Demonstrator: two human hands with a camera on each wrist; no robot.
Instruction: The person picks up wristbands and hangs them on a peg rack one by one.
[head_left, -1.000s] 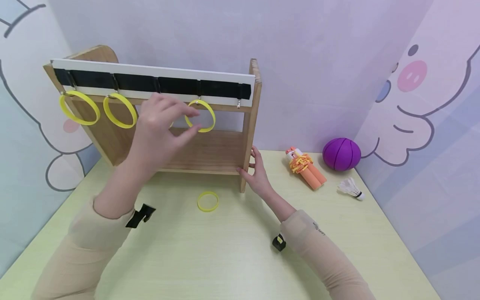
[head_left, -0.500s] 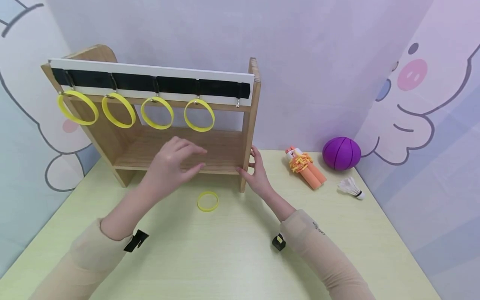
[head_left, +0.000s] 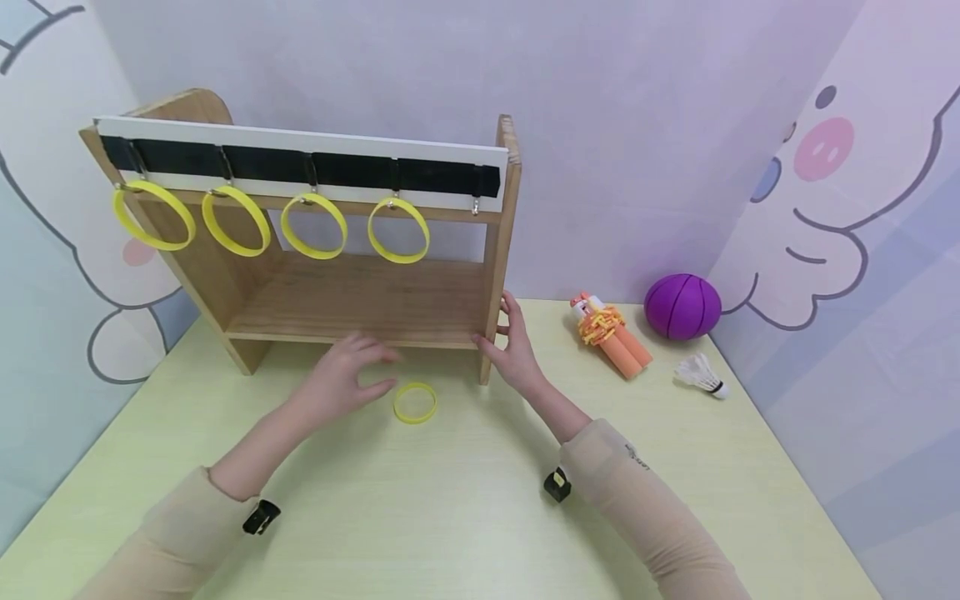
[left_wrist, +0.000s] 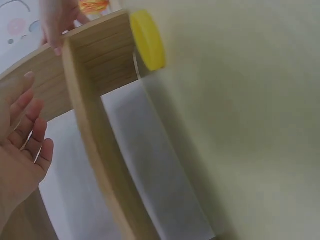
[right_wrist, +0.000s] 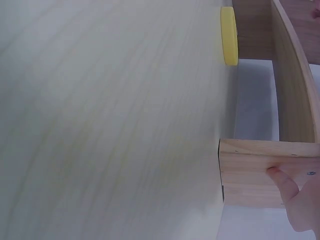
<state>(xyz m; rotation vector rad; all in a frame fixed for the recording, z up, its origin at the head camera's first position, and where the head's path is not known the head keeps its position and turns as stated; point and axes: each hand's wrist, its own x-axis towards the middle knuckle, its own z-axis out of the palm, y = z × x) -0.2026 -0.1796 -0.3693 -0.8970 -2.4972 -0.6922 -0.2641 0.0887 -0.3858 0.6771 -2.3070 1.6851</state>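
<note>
A wooden rack (head_left: 360, 300) stands at the back of the table, with a black-striped white strip (head_left: 300, 162) along its top. Several yellow rings (head_left: 398, 231) hang from hooks on that strip; the rightmost hook (head_left: 476, 207) is bare. Another yellow ring (head_left: 416, 403) lies flat on the table before the rack. Left of it hovers my left hand (head_left: 341, 383), thumb and fingers spread apart, holding nothing. My right hand (head_left: 516, 354) grips the rack's right side panel, thumb at the front edge. In the right wrist view the thumb (right_wrist: 282, 182) presses the panel.
To the right lie an orange bundle (head_left: 611, 337) wrapped in small bands, a purple ball (head_left: 682, 307) and a shuttlecock (head_left: 702, 376). Printed cloth walls (head_left: 600, 150) enclose the pale table (head_left: 465, 517) at the back and sides.
My left hand has come down from the hanging rings to beside the ring on the table. The third hanging ring is now uncovered. My right hand has stayed on the rack.
</note>
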